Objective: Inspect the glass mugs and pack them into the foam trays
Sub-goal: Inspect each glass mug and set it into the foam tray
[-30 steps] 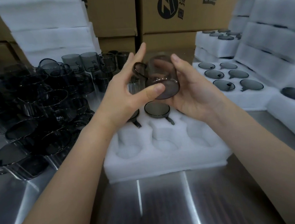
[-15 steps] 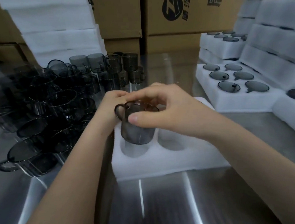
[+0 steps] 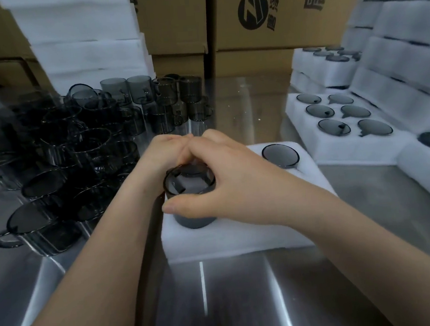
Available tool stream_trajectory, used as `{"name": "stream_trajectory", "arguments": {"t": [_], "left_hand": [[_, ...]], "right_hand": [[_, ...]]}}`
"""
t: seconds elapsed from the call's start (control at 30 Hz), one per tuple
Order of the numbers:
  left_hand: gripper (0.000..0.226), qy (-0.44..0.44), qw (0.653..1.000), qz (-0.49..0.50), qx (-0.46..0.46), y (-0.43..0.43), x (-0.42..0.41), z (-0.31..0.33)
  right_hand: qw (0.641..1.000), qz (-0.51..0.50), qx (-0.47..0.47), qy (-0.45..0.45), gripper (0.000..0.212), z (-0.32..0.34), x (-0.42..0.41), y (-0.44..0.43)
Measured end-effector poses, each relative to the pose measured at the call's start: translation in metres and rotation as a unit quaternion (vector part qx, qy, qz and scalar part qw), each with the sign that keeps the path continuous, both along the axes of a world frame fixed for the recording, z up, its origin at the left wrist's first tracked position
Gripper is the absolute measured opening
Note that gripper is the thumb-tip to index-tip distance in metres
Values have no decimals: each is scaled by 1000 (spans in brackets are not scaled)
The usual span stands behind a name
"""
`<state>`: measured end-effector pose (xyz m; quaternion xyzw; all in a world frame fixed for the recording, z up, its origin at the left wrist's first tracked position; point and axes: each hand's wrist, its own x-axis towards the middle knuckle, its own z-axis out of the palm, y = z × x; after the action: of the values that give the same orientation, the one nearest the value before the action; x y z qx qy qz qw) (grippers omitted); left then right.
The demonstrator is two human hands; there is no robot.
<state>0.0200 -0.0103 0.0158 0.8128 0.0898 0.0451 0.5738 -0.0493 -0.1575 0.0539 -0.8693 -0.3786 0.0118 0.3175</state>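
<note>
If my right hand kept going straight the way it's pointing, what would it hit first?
Probably your left hand: the right hand points leftward over the glass mug it grips, and their fingers seem to touch. Beyond lie the loose mugs, though depth is unclear.

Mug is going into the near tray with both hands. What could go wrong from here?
The mug stands well above the foam tray; pressed in crooked by the right hand and left hand, it could jam or chip. The left forearm lies beside the crowded loose mugs; drawing back might knock them.
</note>
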Motion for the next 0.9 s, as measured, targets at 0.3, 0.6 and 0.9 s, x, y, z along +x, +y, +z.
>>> {"name": "stream_trajectory", "arguments": {"t": [0.3, 0.6, 0.9], "left_hand": [[31, -3, 999, 9, -34, 7, 7, -7], [43, 28, 997, 21, -68, 5, 0, -2], [30, 36, 997, 25, -56, 3, -6, 2]], "right_hand": [[983, -12, -153, -96, 42, -6, -12, 1], [962, 9, -263, -75, 63, -13, -12, 2], [941, -15, -290, -173, 66, -18, -12, 10]]}}
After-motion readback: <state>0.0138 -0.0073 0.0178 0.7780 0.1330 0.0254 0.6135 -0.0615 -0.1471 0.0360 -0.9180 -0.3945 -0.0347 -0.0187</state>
